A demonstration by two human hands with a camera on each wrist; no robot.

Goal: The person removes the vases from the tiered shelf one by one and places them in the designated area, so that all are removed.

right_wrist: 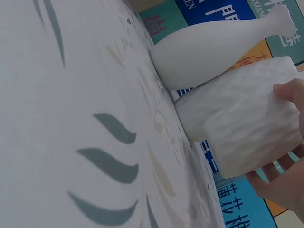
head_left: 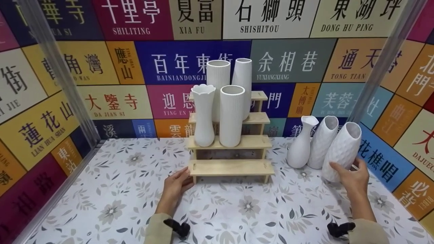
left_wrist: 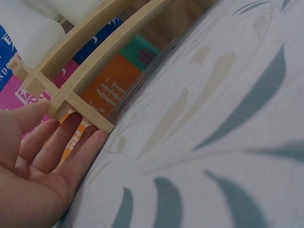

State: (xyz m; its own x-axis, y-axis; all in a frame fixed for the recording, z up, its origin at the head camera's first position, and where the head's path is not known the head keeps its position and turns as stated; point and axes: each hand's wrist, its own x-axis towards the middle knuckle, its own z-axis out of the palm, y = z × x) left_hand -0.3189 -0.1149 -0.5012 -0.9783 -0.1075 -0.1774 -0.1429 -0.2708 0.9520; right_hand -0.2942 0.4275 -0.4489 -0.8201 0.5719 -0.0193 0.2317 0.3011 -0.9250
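At the right side, my right hand [head_left: 354, 178] grips a white diamond-textured vase [head_left: 344, 149], thumb on its near side. In the right wrist view, a strip of backdrop shows between this vase's base and the tabletop. Just left of it stand a second textured vase [head_left: 323, 142] and a smooth narrow-necked vase [head_left: 300, 144]. My left hand [head_left: 176, 183] holds the lower left corner of a stepped wooden stand [head_left: 234, 167], thumb at the step's edge and fingers around the leg. On the stand are a scallop-rimmed vase [head_left: 204, 115], two ribbed vases [head_left: 232, 115] and a tapered vase [head_left: 243, 78].
The stand's lowest step bears nothing. A white cloth with grey leaves and flowers [head_left: 112, 211] covers the table. Panels of lettered coloured tiles [head_left: 284, 61] rise behind and at both sides, with clear corner posts [head_left: 383, 67].
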